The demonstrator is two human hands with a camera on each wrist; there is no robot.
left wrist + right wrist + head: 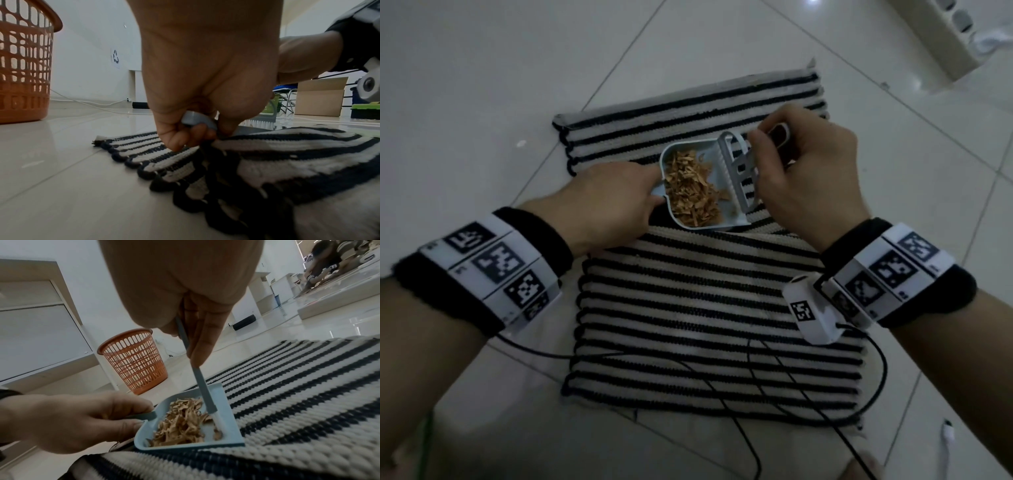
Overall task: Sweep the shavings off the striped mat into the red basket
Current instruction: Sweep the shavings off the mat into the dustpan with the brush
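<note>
Our left hand [606, 202] curls around the short handle of the small pale-blue plastic dustpan [726, 219], which rests on the black-and-white striped woven mat [715, 308] on the tiled floor [482, 85]. Our right hand [808, 171] pinches the pale-blue hand brush [739, 171], its bristles at the pan's open edge. The tan wood shavings [691, 192] lie heaped inside the pan. The red latticed plastic basket [133, 363] stands on the floor beyond the mat.
</note>
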